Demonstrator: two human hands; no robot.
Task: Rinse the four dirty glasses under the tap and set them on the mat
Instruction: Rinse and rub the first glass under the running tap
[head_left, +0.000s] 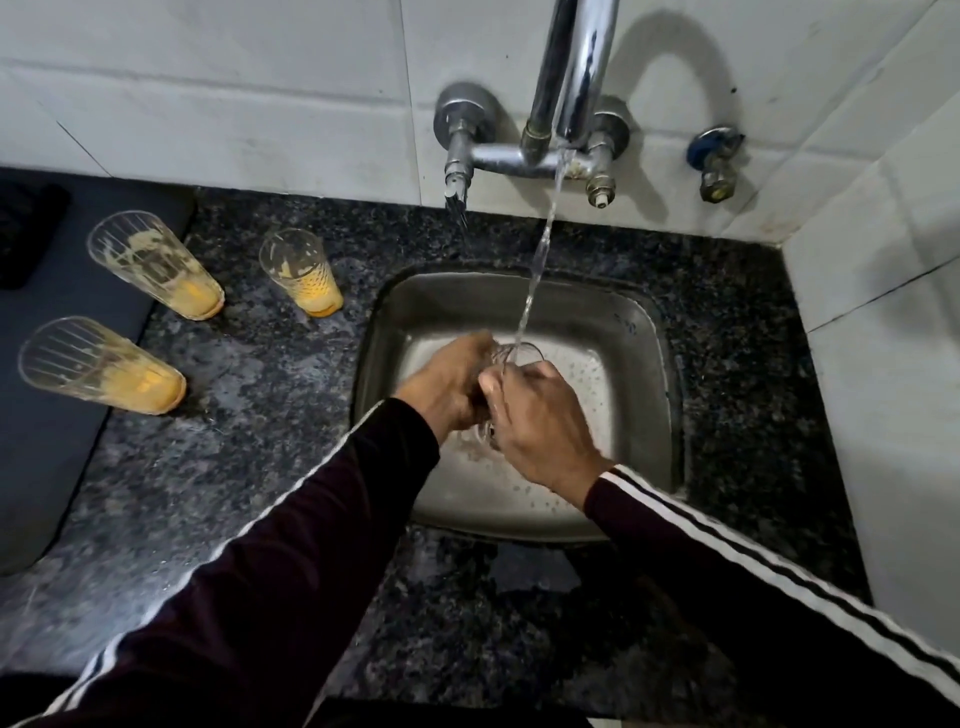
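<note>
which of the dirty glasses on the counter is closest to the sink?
The back right glass, standing alone on the granite just left of the sink. The other two stand further left, along the mat edge.

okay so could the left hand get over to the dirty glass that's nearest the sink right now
Probably not at once. The left hand grips the glass under the tap together with the right hand. Once it lets go, yes: the nearest dirty glass stands on bare counter, nothing between.
</note>
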